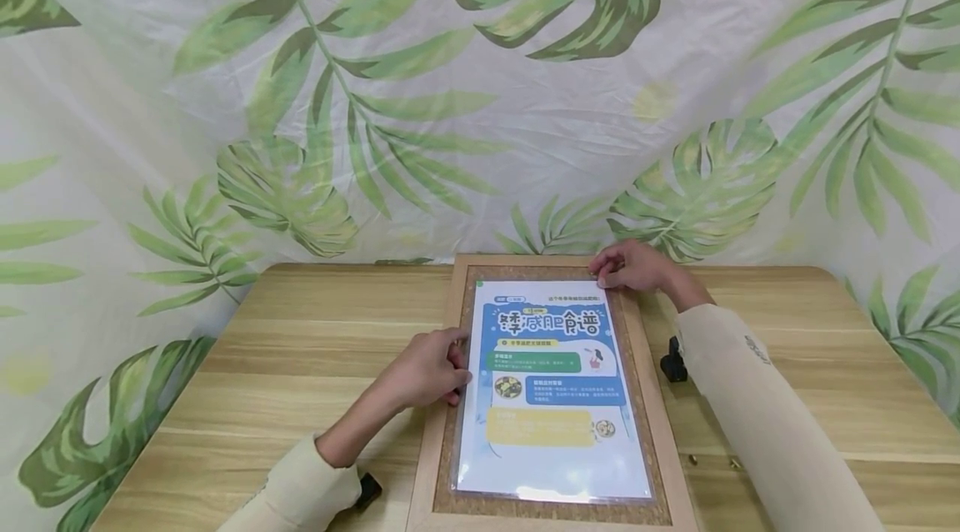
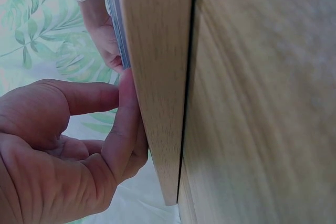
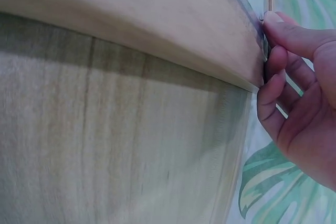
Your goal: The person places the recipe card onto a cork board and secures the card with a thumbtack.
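Note:
A glossy laminated poster (image 1: pixel 555 465) with blue, green and yellow panels lies on a cork board (image 1: pixel 551 509) in a light wooden frame (image 1: pixel 430 465). A small green spot (image 1: pixel 480 283) marks its top left corner. At its left edge, my left hand (image 1: pixel 429 367) touches the sheet with thumb and index finger set apart in the head view. My right hand (image 1: pixel 636 265) reaches to the top right corner and pinches there with thumb and bent fingers; the fingers hide the corner itself. In the right wrist view, the thumb (image 3: pixel 299 39) is right at the frame's end.
The frame stands on a wood-grain table (image 1: pixel 322 323), its top close to a leaf-print curtain (image 1: pixel 540 157). A black object (image 1: pixel 673 361) is beside the right sleeve, another black piece (image 1: pixel 367 492) by the left sleeve. Two tiny brass-coloured bits (image 1: pixel 735 463) lie right of the frame.

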{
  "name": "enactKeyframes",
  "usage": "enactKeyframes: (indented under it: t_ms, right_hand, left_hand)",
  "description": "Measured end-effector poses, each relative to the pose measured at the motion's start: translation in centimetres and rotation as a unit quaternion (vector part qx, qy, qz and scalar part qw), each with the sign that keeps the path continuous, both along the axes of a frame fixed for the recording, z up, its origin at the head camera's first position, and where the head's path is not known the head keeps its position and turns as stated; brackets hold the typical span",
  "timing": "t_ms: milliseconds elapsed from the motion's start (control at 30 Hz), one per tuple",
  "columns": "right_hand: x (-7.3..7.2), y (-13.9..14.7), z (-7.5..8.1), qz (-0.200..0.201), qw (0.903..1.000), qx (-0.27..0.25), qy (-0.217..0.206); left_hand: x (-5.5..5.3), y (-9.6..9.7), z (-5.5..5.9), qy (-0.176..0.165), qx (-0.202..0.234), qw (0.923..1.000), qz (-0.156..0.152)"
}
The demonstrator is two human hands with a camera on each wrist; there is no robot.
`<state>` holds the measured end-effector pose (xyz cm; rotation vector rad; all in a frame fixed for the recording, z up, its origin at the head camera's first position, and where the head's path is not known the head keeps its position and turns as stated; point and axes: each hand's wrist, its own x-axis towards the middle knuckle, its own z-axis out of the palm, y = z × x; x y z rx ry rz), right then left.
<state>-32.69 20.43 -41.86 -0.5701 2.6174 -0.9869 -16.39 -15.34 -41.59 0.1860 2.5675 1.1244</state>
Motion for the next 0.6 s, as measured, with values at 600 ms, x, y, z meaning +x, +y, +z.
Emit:
enactKeyframes:
  t_ms: [600]
  right_hand:
    - [-0.22,-0.24,0.54,-0.012,0.9995,0.025,-0.017]
  left_hand:
    - [-0.09,-0.05,-0.23,0.003,-0.004,1.0,-0.002]
